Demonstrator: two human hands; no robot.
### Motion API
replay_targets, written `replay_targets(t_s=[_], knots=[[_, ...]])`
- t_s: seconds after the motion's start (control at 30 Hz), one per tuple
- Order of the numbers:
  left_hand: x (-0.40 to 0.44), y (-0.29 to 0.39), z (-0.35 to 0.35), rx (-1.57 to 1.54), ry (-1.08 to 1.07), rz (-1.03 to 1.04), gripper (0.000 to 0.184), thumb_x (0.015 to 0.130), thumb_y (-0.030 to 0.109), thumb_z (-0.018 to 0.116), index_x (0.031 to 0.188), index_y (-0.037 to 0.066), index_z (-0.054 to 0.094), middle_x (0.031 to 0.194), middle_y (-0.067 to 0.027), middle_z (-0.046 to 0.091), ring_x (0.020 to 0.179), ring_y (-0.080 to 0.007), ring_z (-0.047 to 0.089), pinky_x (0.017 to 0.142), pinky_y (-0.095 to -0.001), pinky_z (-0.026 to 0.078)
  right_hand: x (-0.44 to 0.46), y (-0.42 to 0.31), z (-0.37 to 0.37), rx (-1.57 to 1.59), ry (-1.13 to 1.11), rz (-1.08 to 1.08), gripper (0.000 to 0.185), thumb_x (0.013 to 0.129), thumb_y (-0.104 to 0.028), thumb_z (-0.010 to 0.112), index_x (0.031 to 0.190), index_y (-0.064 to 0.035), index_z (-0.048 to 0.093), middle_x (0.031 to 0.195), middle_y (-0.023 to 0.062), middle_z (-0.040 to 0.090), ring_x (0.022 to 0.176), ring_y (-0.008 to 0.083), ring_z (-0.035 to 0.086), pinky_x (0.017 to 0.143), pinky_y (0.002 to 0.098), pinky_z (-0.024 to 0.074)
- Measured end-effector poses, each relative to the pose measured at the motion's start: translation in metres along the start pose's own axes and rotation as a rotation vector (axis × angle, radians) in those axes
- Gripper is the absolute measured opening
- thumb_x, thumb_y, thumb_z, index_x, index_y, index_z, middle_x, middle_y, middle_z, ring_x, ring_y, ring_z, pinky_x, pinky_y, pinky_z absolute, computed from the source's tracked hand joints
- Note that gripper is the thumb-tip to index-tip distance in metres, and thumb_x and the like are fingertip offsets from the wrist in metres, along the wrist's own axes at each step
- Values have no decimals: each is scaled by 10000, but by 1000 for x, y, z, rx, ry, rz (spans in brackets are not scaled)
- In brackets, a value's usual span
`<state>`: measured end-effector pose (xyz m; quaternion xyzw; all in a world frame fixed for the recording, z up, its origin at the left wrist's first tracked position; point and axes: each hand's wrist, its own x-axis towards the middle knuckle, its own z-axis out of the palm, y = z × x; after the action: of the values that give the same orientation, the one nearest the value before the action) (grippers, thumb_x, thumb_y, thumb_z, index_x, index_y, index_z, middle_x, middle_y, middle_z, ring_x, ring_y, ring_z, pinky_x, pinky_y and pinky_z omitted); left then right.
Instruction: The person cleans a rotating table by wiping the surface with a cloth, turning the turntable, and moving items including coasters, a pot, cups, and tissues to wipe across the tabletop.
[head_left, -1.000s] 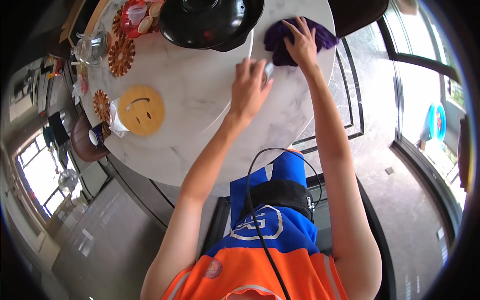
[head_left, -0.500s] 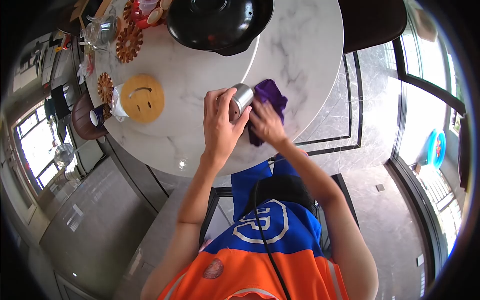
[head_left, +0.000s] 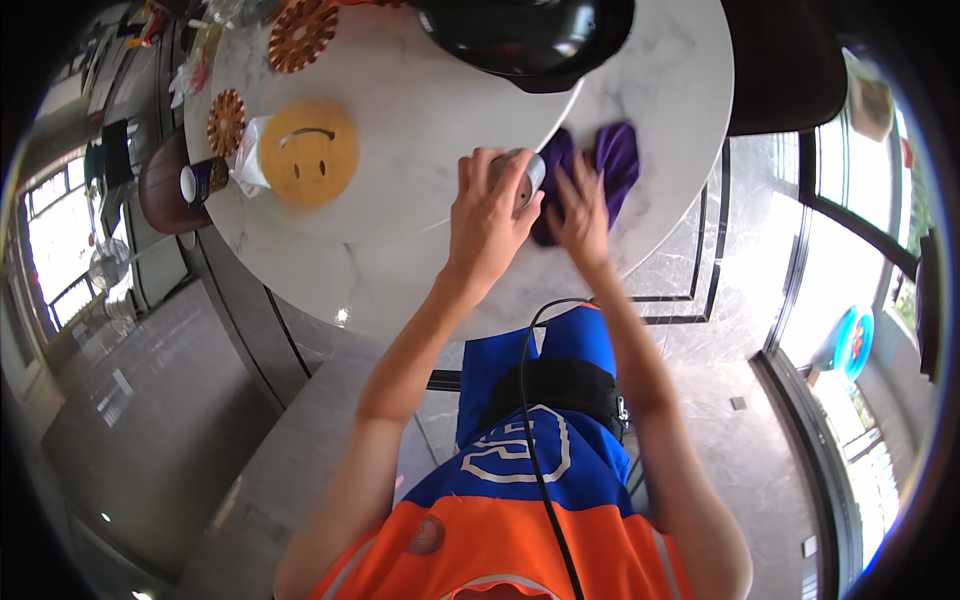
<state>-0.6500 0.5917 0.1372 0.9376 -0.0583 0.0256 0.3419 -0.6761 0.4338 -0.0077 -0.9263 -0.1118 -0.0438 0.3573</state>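
Note:
My left hand point(head_left: 488, 215) is closed around a small silver metal canister point(head_left: 536, 176) with a small dark hole in its end, held over the near part of the table. My fingers cover much of it. Just to the right, my right hand point(head_left: 583, 215) lies with its fingers spread on a crumpled purple cloth point(head_left: 618, 160). The cloth bunches up on both sides of those fingers, and the hand is slightly blurred.
A large black pot point(head_left: 530, 40) stands at the back of the round marble table point(head_left: 400, 270). On the left are a round wooden smiley-face board point(head_left: 310, 155), brown openwork trivets point(head_left: 303, 35) and a dark blue cup point(head_left: 203, 180). A dark chair point(head_left: 785, 65) adjoins the right edge.
The view has shifted, so the table things sit further up and right. The canister has turned in my left hand's grasp. The purple cloth is spread wider, and my right hand has moved over it.

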Motion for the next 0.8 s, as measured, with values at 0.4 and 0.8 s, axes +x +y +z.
replay_targets(t_s=[0.4,0.8], knots=[[42,-74,27,124,-19,73,728,701,-27,773,1381,133,570,1163,-138,506,993,-339,517,811,-418,558,-60,-84,-6,396,62,444,554,762,90,670,1297,-49,639,1252,167,616,1177,309,605,1042,366,448],[16,-251,-98,503,296,-86,609,837,238,737,1389,66,544,1466,-245,418,1350,-436,405,1075,-553,374,66,-195,75,613,267,275,553,885,53,638,1415,-65,532,1417,173,512,1338,320,487,1123,391,365]])
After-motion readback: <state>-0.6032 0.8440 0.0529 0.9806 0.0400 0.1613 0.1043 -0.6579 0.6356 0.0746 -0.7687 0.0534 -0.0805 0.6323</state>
